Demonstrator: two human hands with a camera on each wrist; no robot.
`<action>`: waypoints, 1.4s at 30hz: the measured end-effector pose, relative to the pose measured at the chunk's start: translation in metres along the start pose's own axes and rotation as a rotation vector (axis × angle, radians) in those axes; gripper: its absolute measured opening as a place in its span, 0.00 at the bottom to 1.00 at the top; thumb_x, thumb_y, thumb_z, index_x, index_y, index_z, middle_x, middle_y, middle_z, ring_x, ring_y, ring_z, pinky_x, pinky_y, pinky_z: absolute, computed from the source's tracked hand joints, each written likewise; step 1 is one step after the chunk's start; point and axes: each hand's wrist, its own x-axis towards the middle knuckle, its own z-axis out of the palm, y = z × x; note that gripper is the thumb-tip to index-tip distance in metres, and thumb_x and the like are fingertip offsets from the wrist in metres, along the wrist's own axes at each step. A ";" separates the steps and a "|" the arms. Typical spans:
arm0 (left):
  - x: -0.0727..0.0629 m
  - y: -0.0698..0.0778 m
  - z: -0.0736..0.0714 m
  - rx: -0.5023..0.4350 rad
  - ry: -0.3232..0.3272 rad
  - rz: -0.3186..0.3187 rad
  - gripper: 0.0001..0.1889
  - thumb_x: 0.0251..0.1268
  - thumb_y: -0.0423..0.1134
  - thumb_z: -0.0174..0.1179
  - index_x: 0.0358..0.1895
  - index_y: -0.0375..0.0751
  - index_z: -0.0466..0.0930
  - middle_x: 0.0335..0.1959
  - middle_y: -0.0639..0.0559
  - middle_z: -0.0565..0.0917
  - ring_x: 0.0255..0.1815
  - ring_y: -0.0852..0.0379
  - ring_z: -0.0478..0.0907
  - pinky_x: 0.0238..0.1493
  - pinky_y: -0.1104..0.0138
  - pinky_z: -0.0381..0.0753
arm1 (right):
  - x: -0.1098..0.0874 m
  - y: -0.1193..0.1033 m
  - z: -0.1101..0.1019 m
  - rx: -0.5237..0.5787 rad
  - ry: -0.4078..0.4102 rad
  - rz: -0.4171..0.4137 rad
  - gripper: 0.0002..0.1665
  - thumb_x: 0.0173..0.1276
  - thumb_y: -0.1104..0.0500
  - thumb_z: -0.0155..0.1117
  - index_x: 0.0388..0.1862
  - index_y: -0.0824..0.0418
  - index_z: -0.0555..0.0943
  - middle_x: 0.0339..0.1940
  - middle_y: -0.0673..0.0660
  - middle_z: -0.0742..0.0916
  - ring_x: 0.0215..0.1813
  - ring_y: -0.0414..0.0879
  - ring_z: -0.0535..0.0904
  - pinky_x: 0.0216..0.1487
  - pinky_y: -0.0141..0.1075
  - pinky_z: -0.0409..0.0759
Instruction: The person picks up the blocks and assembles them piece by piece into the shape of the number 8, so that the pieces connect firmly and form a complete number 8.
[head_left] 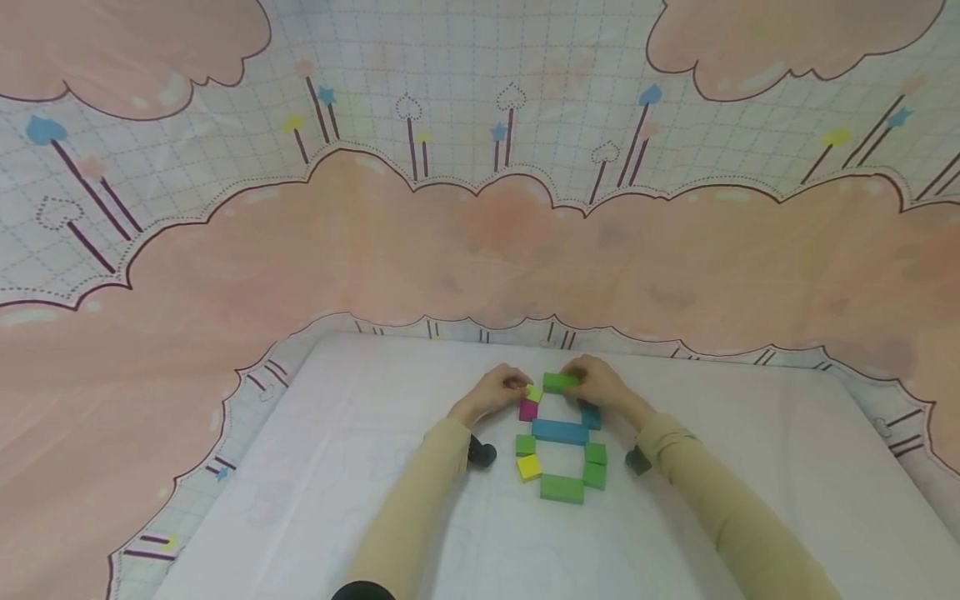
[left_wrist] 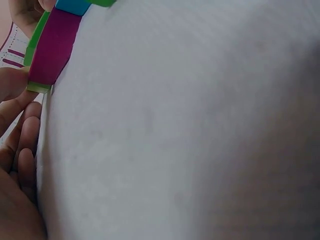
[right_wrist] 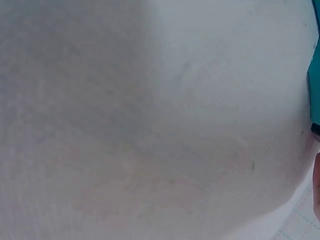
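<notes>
Coloured blocks form a figure-eight outline on the white table. At its top left, the left hand (head_left: 493,393) pinches a small yellow-green block (head_left: 534,392) beside a magenta block (head_left: 528,410). The left wrist view shows the thumb and a finger at the yellow-green block's (left_wrist: 38,87) end, against the magenta block (left_wrist: 52,47). Across the top, the right hand (head_left: 602,385) grips a long green block (head_left: 557,382), its fingers covering the right end. Below that hand lies a teal block (head_left: 591,417), partly hidden. The right wrist view catches only a teal block's (right_wrist: 315,85) edge and a fingertip.
A long blue block (head_left: 559,431) crosses the middle. Lower down are a green block (head_left: 525,445), a yellow block (head_left: 528,467), two stacked-in-line green blocks (head_left: 596,465) and a long green block (head_left: 562,489). The white table (head_left: 300,500) meets a patterned cloth (head_left: 465,250) behind.
</notes>
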 end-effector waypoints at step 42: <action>-0.008 0.004 -0.002 -0.006 0.001 0.008 0.13 0.66 0.42 0.58 0.51 0.45 0.81 0.43 0.49 0.79 0.45 0.57 0.74 0.53 0.63 0.76 | -0.013 0.004 -0.008 0.055 0.074 -0.022 0.18 0.66 0.57 0.60 0.51 0.65 0.81 0.46 0.62 0.83 0.49 0.54 0.78 0.48 0.44 0.79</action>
